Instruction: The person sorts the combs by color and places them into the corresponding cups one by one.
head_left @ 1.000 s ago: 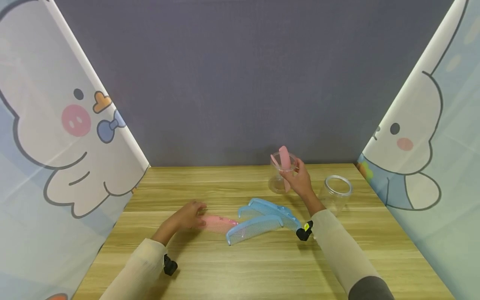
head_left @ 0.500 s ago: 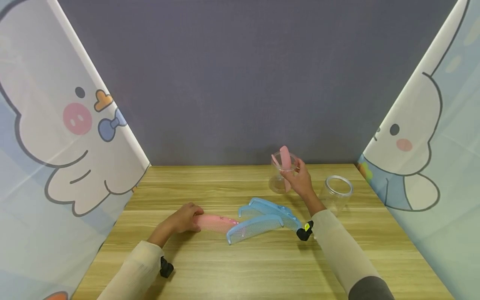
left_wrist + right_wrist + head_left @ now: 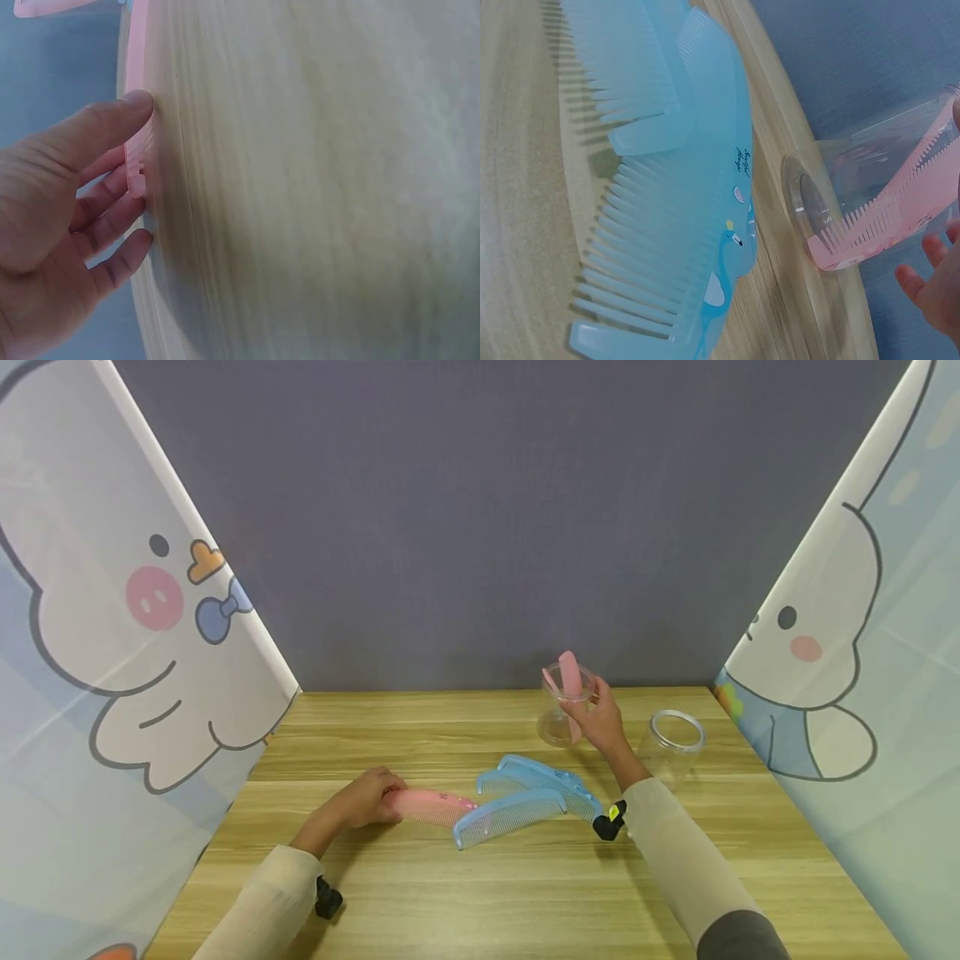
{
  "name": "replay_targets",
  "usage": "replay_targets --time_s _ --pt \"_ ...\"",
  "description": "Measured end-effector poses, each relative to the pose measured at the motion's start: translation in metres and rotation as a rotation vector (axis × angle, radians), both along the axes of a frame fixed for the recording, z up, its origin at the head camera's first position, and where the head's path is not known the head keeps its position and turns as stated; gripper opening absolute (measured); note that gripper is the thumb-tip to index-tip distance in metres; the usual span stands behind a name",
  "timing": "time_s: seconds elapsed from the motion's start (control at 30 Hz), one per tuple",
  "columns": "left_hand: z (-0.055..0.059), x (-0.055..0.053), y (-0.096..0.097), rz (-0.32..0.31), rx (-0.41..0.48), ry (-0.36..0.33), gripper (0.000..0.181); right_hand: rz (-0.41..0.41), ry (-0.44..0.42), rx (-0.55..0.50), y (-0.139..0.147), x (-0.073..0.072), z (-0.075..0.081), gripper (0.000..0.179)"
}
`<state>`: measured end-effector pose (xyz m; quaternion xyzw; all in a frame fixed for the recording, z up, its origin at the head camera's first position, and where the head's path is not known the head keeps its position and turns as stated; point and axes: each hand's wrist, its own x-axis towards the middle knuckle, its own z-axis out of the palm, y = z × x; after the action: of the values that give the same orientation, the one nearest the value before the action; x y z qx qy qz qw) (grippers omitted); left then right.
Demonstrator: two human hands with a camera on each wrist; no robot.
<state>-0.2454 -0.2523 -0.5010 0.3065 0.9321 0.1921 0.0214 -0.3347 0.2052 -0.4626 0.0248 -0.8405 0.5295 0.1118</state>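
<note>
My left hand (image 3: 366, 797) holds the end of a pink comb (image 3: 431, 807) lying on the table. In the left wrist view the thumb (image 3: 112, 124) is on one side of that comb and the fingers are on the other. The comb's right end lies under a blue comb (image 3: 510, 818). At the back, my right hand (image 3: 602, 725) grips a clear jar (image 3: 551, 728) near its rim. Pink combs (image 3: 889, 214) stand tilted inside the jar. Part of the right hand is cut off in the right wrist view.
More blue combs (image 3: 536, 770) lie overlapping behind the front blue one. A second clear jar (image 3: 677, 732) stands right of my right hand, partly hidden by the forearm. A dark grey panel (image 3: 480, 527) rises behind the wooden table (image 3: 450, 902), with printed cloths at both sides.
My left hand has shifted slightly left and closed on the end of the pink comb. The right hand, the jar and the blue combs look unmoved.
</note>
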Motion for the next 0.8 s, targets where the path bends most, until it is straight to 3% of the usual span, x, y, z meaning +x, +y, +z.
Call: replay_targets --time_s 0.27,0.53,0.8 --pt "0.003 -0.002 -0.002 -0.004 0.063 -0.043 0.040 0.000 0.001 0.002 0.000 -0.001 0.000 0.090" --pt "0.009 -0.001 -0.001 0.026 0.136 -0.133 0.044 0.006 -0.004 0.007 0.000 -0.001 -0.001 0.091" --pt "0.014 -0.001 -0.004 0.051 0.159 -0.129 0.044 0.010 -0.010 0.016 0.001 0.000 -0.001 0.091"
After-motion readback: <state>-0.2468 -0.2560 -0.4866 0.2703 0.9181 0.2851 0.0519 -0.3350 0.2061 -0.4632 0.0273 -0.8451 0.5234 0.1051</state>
